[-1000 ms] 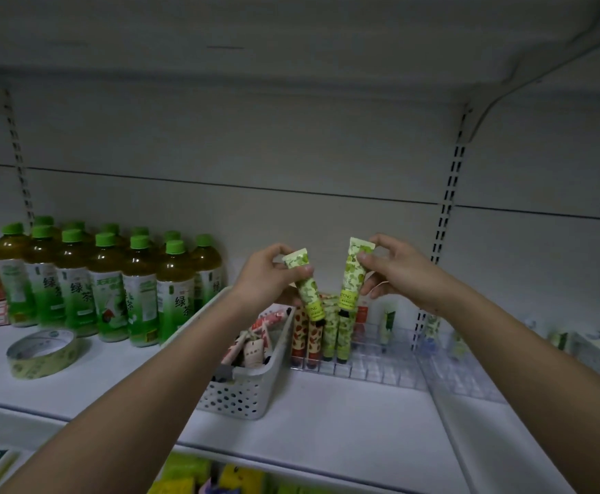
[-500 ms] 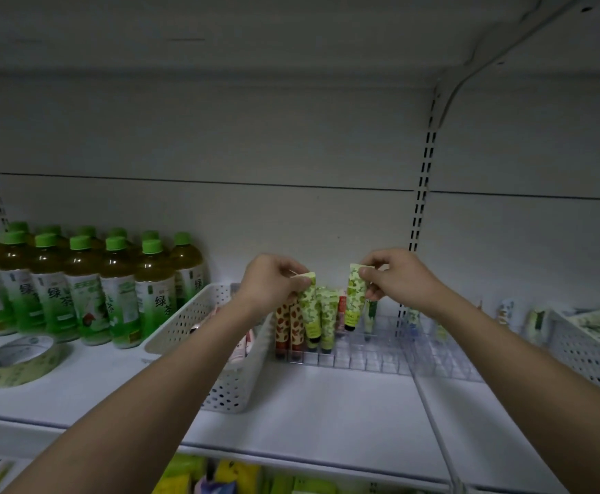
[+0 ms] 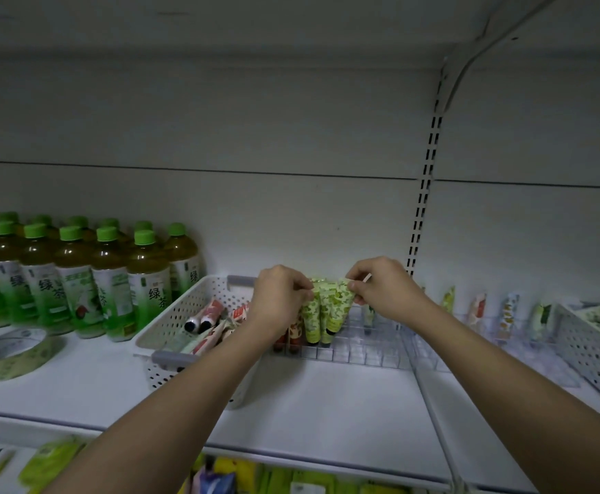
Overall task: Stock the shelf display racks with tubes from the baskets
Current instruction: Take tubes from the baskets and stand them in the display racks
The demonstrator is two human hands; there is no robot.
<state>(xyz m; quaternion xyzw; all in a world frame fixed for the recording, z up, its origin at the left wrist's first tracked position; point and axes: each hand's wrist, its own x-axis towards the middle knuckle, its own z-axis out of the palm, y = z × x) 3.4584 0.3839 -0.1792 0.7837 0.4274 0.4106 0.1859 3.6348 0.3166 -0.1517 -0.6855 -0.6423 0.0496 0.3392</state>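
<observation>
Landmark: the clear plastic grid display rack, standing on the white shelf board. Far to its left lies a flat roll of pale green tape; behind the roll stands a block of green-capped green tea bottles, upright. Just left of the rack, touching or nearly touching its left edge, sits a white perforated plastic basket with grey handles, holding red-and-white tubes that lie tilted, dark caps toward the front left. Above the basket's right end, the left hand has its fingers curled, pinching the flat crimped top of a green leaf-patterned tube in the rack's left columns. This tube stands with its long axis close to vertical, cap down in a cell, crimp up. Beside it, the right hand pinches the top of a second green leaf-patterned tube, likewise near upright, cap down and leaning slightly. Red-brown patterned tubes stand in the rack, partly hidden by the left wrist. Right of the rack, a second clear rack holds a sparse row of upright tubes, and at the far right a second white perforated basket.
</observation>
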